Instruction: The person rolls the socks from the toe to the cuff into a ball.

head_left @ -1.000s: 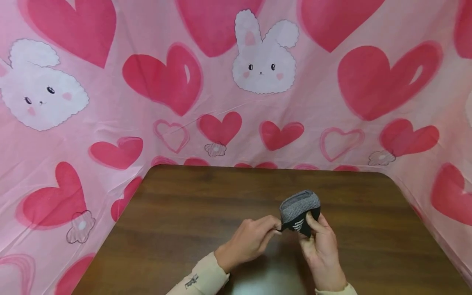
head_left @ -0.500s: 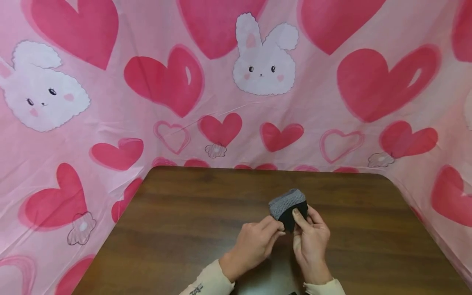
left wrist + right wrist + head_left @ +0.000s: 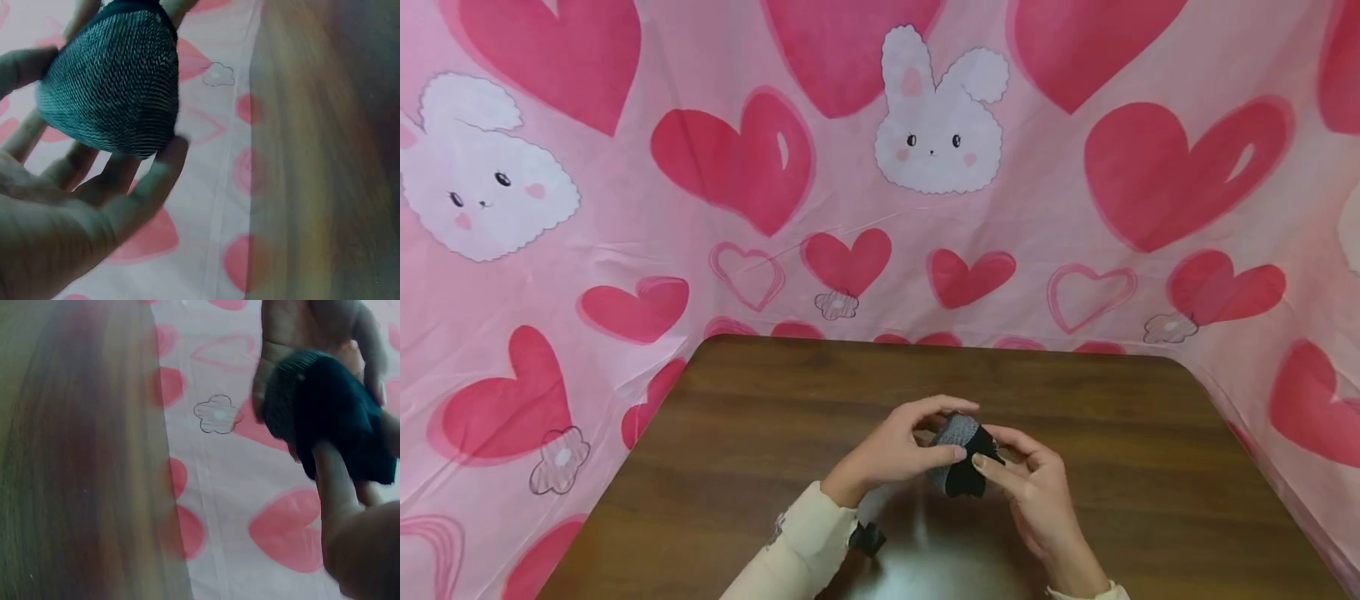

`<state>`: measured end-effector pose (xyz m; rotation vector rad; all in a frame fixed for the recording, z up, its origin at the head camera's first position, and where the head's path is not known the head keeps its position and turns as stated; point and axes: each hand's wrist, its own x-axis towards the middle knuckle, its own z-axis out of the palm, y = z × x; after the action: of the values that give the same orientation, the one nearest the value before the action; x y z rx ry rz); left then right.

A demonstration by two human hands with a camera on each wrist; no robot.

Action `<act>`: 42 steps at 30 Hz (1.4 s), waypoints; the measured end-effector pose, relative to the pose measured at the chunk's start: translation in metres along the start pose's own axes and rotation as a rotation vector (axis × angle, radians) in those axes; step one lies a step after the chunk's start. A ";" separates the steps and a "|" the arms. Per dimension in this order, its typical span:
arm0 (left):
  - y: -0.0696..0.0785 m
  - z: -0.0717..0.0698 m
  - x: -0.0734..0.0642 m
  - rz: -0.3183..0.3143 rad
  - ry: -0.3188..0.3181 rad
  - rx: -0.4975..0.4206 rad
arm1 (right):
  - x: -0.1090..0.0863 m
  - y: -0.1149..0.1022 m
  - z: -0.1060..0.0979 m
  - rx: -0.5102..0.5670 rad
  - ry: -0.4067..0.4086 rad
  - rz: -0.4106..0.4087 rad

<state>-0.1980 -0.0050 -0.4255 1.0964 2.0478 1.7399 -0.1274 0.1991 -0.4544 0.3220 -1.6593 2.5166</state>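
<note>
A grey and black knitted sock (image 3: 958, 431), folded into a compact bundle, is held above the table between both hands. My left hand (image 3: 895, 446) cups its grey end, thumb in front and fingers over the top. In the left wrist view, that hand's fingers (image 3: 165, 159) spread around the rounded grey knit. At the black end, my right hand (image 3: 1037, 492) pinches the fabric between thumb and fingers. The right wrist view shows the sock's black part (image 3: 337, 412) bunched against the right fingers. Inner folds of the bundle are hidden.
Below the hands lies a brown wooden table (image 3: 760, 433) with rounded far corners. A pink cloth (image 3: 842, 200) printed with hearts and rabbits surrounds its back and sides. A small black device (image 3: 868, 540) shows at the left wrist.
The bundle has moved left and lower and has turned, its grey side now facing left. My left hand has gone from pinching the black edge to cupping the grey end.
</note>
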 end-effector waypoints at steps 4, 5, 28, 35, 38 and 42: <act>-0.001 -0.004 0.000 -0.089 -0.106 -0.120 | 0.000 -0.002 -0.014 0.270 -0.274 0.019; -0.001 -0.004 -0.001 -0.091 -0.113 -0.115 | 0.001 -0.002 -0.017 0.298 -0.302 0.043; -0.002 0.003 -0.006 -0.171 0.008 -0.322 | -0.006 -0.008 -0.001 -0.730 0.267 -0.335; 0.000 0.012 -0.006 -0.170 0.094 -0.277 | -0.013 -0.004 -0.007 -0.652 0.272 -0.373; -0.001 0.013 -0.009 -0.173 0.139 -0.311 | -0.016 -0.010 -0.006 -0.658 0.318 -0.392; 0.000 0.016 -0.009 -0.142 0.158 -0.321 | -0.019 -0.012 0.004 -0.718 0.245 -0.296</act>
<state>-0.1819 0.0005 -0.4326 0.7203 1.7925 2.0438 -0.1063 0.2002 -0.4465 0.1558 -2.0719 1.5480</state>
